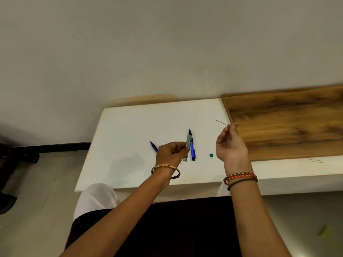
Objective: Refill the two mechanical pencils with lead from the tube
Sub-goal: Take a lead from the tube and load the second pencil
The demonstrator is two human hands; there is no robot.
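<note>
The left hand (171,152) grips a slim pale-green plastic lead tube (187,148) between thumb and curled fingers, holding it nearly upright with its open end toward twelve o'clock, likely so that no more leads spill out while the other hand works. The right hand (232,143) is raised over the white tabletop (130,127), with its thumb and forefinger pinching one thin grey pencil lead (221,122) by its near end, so the free length points out toward ten o'clock where it can be steered into a pencil. Two blue mechanical pencils lie on the tabletop: one blue pencil with a black clip (192,147) sits just behind the tube, its tip toward twelve o'clock, and a second blue pencil (153,146) lies at nine o'clock from the left hand, mostly hidden by it. A single small green tube cap (211,155) rests between the two hands (set aside, presumably, to keep the tube open). I count one tube, one cap, one lead drawn out and two pencils. Whether either pencil is already opened for filling is too small to tell. A brown wooden panel (287,123) lies at two o'clock.
</note>
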